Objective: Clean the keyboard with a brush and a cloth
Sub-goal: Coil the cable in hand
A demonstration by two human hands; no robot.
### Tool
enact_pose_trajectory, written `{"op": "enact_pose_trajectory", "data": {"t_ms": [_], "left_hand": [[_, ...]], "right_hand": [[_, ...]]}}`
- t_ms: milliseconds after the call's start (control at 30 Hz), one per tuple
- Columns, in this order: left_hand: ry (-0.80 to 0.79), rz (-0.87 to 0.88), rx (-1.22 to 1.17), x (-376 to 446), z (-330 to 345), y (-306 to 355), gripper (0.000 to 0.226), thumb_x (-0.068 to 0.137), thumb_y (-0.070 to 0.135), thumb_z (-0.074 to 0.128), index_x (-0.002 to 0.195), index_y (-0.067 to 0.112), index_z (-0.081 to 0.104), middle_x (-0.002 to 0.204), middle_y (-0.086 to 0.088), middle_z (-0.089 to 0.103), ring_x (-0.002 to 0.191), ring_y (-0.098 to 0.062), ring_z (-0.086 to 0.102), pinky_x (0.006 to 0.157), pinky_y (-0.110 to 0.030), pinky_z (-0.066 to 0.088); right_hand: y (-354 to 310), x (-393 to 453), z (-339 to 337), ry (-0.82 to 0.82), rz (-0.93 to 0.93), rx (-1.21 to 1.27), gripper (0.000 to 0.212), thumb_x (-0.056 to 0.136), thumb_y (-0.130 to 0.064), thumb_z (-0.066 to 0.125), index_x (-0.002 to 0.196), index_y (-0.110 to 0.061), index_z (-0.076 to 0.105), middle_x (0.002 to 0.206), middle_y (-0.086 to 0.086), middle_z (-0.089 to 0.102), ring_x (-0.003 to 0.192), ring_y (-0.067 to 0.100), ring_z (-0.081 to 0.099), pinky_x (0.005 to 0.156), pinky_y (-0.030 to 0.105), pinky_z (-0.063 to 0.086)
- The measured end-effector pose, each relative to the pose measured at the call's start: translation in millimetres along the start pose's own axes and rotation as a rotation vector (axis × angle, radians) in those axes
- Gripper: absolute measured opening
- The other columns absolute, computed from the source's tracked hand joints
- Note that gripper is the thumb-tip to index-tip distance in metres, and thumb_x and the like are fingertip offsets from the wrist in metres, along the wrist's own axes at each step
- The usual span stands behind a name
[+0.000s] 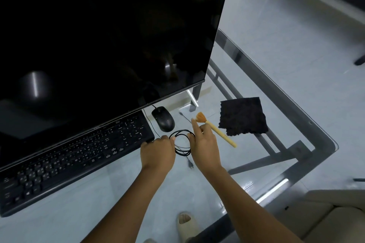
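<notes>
A black keyboard point(75, 156) lies on the glass desk, its far edge partly under the monitor. A coiled black cable point(180, 151) rests just right of it. My left hand point(158, 154) grips the coil's left side. The coil's right side is pinched by my right hand point(205, 148), index finger raised. A wooden brush point(217, 130) with orange bristles lies just beyond my right hand, not held. A black cloth point(244, 116) lies flat to the right of the brush.
A large dark monitor point(102, 41) fills the upper left. A black mouse point(163, 118) sits behind the coil. The glass desk's corner point(324, 144) and frame are at the right. My sandalled foot point(186, 223) shows through the glass, beside a beige seat point(325, 213).
</notes>
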State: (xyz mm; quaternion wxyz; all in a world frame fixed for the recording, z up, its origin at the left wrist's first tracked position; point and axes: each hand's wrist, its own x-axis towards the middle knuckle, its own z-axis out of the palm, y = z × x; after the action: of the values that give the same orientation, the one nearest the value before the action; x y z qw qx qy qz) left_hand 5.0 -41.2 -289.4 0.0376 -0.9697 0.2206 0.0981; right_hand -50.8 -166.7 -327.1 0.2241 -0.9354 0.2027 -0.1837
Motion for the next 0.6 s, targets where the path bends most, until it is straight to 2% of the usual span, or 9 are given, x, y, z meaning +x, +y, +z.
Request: {"op": "enact_pose_trajectory", "data": {"t_ms": [67, 167, 233, 333, 400, 500, 600], "left_hand": [[0.012, 0.028, -0.016, 4.2, 4.2, -3.1, 0.044, 0.101, 0.043, 0.028, 0.090, 0.014, 0.059, 0.075, -0.001, 0.069, 0.066, -0.020, 0.064, 0.062, -0.028, 0.032], [0.019, 0.017, -0.069, 11.4, 7.8, -6.6, 0.049, 0.100, 0.048, 0.023, 0.097, 0.014, 0.057, 0.088, -0.003, 0.070, 0.079, -0.021, 0.064, 0.062, -0.027, 0.034], [-0.005, 0.007, -0.102, 11.6, 6.1, -6.4, 0.051, 0.101, 0.047, 0.022, 0.095, 0.012, 0.059, 0.087, -0.005, 0.069, 0.078, -0.023, 0.063, 0.059, -0.029, 0.035], [0.012, 0.065, 0.002, 11.2, 7.5, -5.2, 0.048, 0.103, 0.038, 0.020, 0.095, 0.014, 0.061, 0.083, -0.003, 0.069, 0.071, -0.022, 0.063, 0.051, -0.027, 0.029], [-0.004, 0.073, 0.043, 11.7, 7.7, -3.9, 0.047, 0.104, 0.035, 0.020, 0.095, 0.016, 0.062, 0.081, -0.002, 0.069, 0.063, -0.020, 0.058, 0.046, -0.025, 0.024], [-0.064, 0.046, -0.007, 14.0, 5.2, -2.7, 0.050, 0.104, 0.036, 0.019, 0.092, 0.016, 0.063, 0.083, -0.002, 0.069, 0.062, -0.018, 0.050, 0.052, -0.027, 0.031], [-0.054, 0.029, -0.039, 14.5, -1.7, -2.1, 0.053, 0.103, 0.039, 0.017, 0.089, 0.015, 0.062, 0.083, -0.003, 0.068, 0.063, -0.018, 0.049, 0.058, -0.029, 0.034]], "right_hand": [[-2.0, -1.0, -1.6, -0.013, 0.048, 0.119, 0.033, 0.091, -0.009, 0.065, 0.124, -0.005, 0.062, 0.100, 0.013, 0.060, 0.062, 0.019, 0.056, 0.054, 0.024, 0.047], [-0.5, -1.0, -0.2, -0.025, 0.058, 0.121, 0.018, 0.091, -0.012, 0.065, 0.108, -0.005, 0.070, 0.099, 0.011, 0.063, 0.065, 0.021, 0.062, 0.058, 0.020, 0.048], [1.0, 1.2, 2.7, -0.066, 0.077, 0.080, 0.016, 0.092, -0.013, 0.066, 0.104, -0.005, 0.071, 0.097, 0.010, 0.062, 0.064, 0.019, 0.060, 0.057, 0.022, 0.050], [1.8, 2.3, 6.9, -0.076, 0.071, 0.032, 0.010, 0.089, -0.009, 0.068, 0.097, -0.005, 0.073, 0.090, 0.009, 0.059, 0.057, 0.018, 0.056, 0.050, 0.028, 0.054], [2.5, 0.9, 8.8, -0.058, 0.054, 0.025, 0.011, 0.086, -0.007, 0.072, 0.096, -0.005, 0.074, 0.087, 0.008, 0.059, 0.054, 0.017, 0.056, 0.047, 0.023, 0.051], [3.6, -2.6, 9.5, -0.037, 0.018, 0.013, 0.022, 0.080, -0.004, 0.076, 0.103, -0.005, 0.075, 0.086, 0.009, 0.062, 0.053, 0.015, 0.057, 0.050, 0.014, 0.043], [3.5, -3.3, 8.6, 0.006, 0.010, 0.005, 0.028, 0.080, -0.005, 0.077, 0.107, -0.006, 0.073, 0.086, 0.009, 0.063, 0.057, 0.016, 0.058, 0.052, 0.016, 0.043]]}}
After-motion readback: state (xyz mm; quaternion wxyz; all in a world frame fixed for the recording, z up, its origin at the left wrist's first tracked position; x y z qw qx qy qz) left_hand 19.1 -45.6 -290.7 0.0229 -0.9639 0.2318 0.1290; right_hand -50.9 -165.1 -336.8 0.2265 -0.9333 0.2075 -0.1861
